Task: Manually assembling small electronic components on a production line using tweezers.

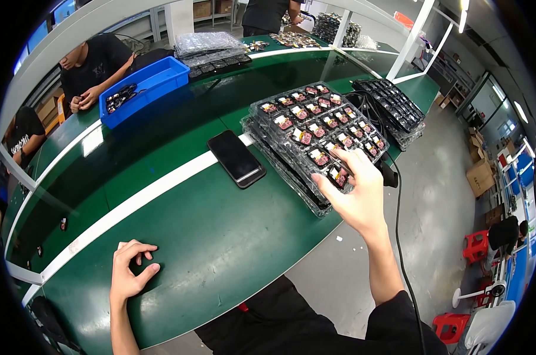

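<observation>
My right hand [358,190] is over the near corner of a clear plastic blister tray [285,139]. Thumb and fingers stand apart above a small black part [338,176] with a pink-and-white label, which sits in a corner pocket; whether they touch it I cannot tell. Similar labelled parts fill rows of pockets, and more trays are stacked beneath. To the left, my left hand [130,269] hovers at or rests on the green table [220,248], fingers loosely bent, thumb apart, holding nothing. A black smartphone [237,158] lies between my hands, beside the trays.
Black trays [392,103] are stacked right of the filled ones, with a dark cable [400,219] hanging off the edge. A blue bin [143,89] holds dark parts. Wrapped trays [209,50] stand at the back. A moving-belt-like dark green strip [179,139] lies beyond a white rail. Other people sit opposite.
</observation>
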A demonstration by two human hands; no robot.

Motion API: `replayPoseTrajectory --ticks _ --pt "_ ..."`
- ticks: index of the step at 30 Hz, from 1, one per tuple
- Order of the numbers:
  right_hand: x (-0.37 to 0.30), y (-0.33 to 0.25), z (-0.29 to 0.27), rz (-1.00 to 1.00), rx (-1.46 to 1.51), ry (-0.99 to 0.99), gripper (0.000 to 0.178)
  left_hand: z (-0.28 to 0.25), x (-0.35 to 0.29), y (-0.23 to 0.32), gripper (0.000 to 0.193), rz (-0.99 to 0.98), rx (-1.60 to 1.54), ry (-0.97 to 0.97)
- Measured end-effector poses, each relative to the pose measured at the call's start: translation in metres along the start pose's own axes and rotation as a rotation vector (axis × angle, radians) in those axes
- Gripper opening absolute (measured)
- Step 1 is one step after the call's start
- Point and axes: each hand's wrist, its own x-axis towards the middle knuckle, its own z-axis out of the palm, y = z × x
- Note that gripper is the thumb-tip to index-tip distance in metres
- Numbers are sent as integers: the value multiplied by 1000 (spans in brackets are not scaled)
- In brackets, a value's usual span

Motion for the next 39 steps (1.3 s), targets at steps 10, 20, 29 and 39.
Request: replayPoseTrajectory --ticks 10,20,29,39 --pt "68 12 40 -309 -138 -253 57 1 0 2 39 34 17 1" --pt "97 21 36 -53 -35 -442 47 0 -1 -2 37 56 4 0" --pt "102 17 43 78 114 -492 40 -1 -2 -1 36 59 23 -3" --pt "101 23 47 22 146 -464 33 -1 0 0 36 89 26 -2"
